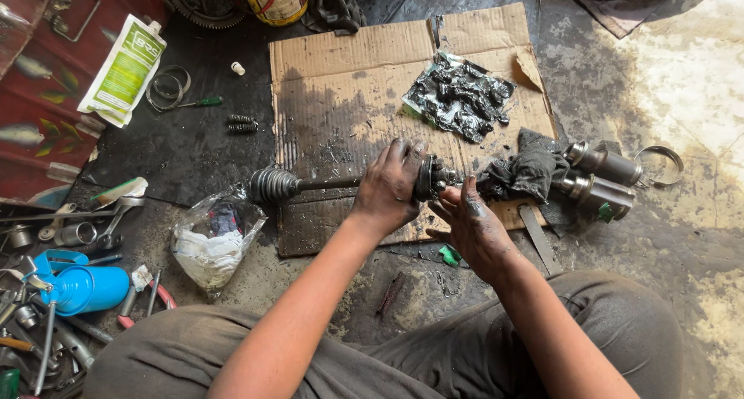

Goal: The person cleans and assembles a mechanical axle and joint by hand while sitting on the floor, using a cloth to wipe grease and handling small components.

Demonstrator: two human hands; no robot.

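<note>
A greasy drive axle shaft (325,184) lies across a sheet of cardboard (341,73), with a black ribbed rubber boot (271,185) at its left end. My left hand (391,186) is closed around the shaft just left of the joint (431,178) at its right end. My right hand (469,221), smeared with black grease, has its fingers spread and its fingertips touching the joint from the right. A dark rag (523,173) lies just beyond the joint.
Crumpled greasy plastic (459,95) lies on the cardboard. Two metal joint housings (601,178) and a ring clamp (663,165) sit at the right. At the left are a white-green tube (124,70), a clear bag (213,240), a blue oil can (85,287), wrenches and pliers.
</note>
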